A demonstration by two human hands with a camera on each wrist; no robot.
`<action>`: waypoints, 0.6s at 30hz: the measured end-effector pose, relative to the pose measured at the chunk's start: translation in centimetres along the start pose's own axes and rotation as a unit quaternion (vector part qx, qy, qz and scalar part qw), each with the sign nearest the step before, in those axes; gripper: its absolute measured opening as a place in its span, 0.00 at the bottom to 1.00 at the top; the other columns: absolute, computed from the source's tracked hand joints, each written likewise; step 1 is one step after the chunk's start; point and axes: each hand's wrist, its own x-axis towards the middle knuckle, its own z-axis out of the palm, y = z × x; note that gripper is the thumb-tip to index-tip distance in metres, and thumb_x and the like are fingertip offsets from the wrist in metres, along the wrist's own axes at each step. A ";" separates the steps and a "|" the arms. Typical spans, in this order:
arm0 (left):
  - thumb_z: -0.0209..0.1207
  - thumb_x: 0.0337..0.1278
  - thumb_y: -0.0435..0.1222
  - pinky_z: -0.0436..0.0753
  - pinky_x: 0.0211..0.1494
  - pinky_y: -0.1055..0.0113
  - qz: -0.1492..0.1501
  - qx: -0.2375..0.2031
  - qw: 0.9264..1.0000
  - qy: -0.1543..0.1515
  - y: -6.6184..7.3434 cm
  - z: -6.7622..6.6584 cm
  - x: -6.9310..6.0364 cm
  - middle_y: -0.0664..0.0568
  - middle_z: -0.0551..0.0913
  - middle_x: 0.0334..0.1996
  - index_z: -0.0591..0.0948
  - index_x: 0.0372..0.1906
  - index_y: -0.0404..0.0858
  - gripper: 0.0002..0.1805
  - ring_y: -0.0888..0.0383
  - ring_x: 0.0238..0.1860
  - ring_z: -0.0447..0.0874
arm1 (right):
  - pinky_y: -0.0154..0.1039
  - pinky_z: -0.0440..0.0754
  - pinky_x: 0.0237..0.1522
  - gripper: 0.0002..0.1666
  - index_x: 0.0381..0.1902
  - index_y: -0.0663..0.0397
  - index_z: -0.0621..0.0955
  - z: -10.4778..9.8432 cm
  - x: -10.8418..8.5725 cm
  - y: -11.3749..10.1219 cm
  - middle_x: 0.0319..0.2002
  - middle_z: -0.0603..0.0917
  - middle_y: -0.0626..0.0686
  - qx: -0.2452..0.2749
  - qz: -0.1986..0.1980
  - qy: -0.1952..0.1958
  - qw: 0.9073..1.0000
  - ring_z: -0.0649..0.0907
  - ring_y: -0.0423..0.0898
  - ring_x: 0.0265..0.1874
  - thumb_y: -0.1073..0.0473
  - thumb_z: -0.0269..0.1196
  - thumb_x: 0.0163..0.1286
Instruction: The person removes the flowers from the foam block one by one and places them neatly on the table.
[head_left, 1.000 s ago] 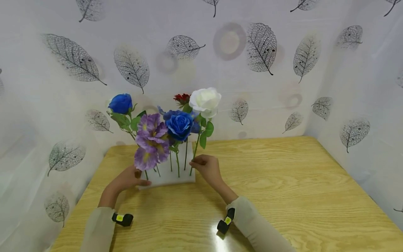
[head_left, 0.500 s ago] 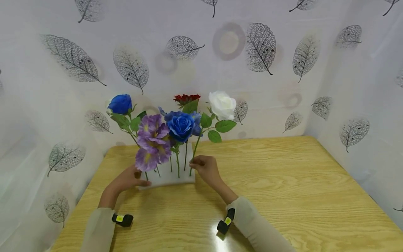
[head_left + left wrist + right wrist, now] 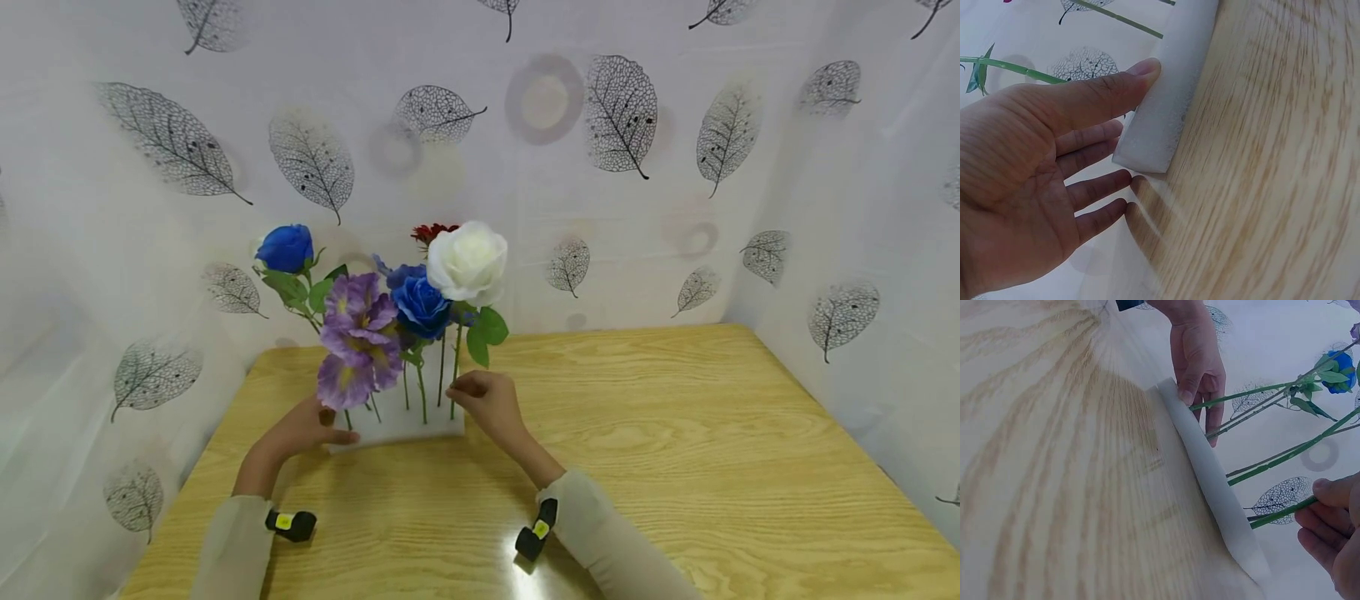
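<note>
Pale curtains [image 3: 615, 233] printed with dark leaf skeletons surround a wood-grain table [image 3: 675, 433], and a patch of light shines on its near edge. Toward the table's far left side lies a white block [image 3: 405, 428] with several flower stems standing in it.

At the block's right end, the right hand [image 3: 489, 404] pinches a green stem [image 3: 1282, 512] between thumb and fingertips, low down, just above the block. This stem stands nearly upright and carries the white rose [image 3: 468, 262], which overlaps part of a blue rose [image 3: 422, 307] and a red flower [image 3: 431, 233] in the head view.

At the opposite end, the left hand [image 3: 303, 429] has its thumb resting on the block and its other fingers loosely extended around the corner. Above it hangs a large purple flower [image 3: 358, 342]; a second blue rose [image 3: 287, 247] leans outward to the left. Both arms wear beige sleeves [image 3: 236, 542] and black wrist cameras [image 3: 292, 524].
</note>
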 end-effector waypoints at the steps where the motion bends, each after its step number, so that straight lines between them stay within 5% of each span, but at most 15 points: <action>1: 0.74 0.56 0.43 0.69 0.71 0.35 0.000 0.000 1.000 0.001 0.0 0.0 0.0 0.29 0.60 0.76 0.54 0.80 0.30 0.55 0.28 0.74 0.60 | 0.30 0.84 0.30 0.04 0.32 0.59 0.89 0.0 0.0 -0.1 0.28 0.90 0.57 0.003 0.004 0.003 1.000 0.86 0.41 0.25 0.64 0.74 0.62; 9: 0.74 0.55 0.42 0.68 0.72 0.35 0.021 -0.007 1.000 0.001 -0.4 0.2 0.1 0.28 0.57 0.77 0.50 0.80 0.30 0.58 0.29 0.75 0.58 | 0.29 0.84 0.32 0.04 0.31 0.63 0.90 0.4 -0.1 -0.4 0.30 0.91 0.62 0.035 -0.002 -0.006 0.999 0.90 0.56 0.29 0.66 0.75 0.59; 18: 0.74 0.54 0.43 0.67 0.73 0.36 0.016 -0.003 1.000 0.007 -0.4 0.2 0.0 0.30 0.60 0.77 0.53 0.80 0.31 0.56 0.30 0.75 0.59 | 0.31 0.87 0.37 0.03 0.35 0.65 0.89 0.4 0.0 -0.4 0.32 0.91 0.60 0.011 -0.024 -0.022 0.999 0.91 0.54 0.32 0.69 0.71 0.63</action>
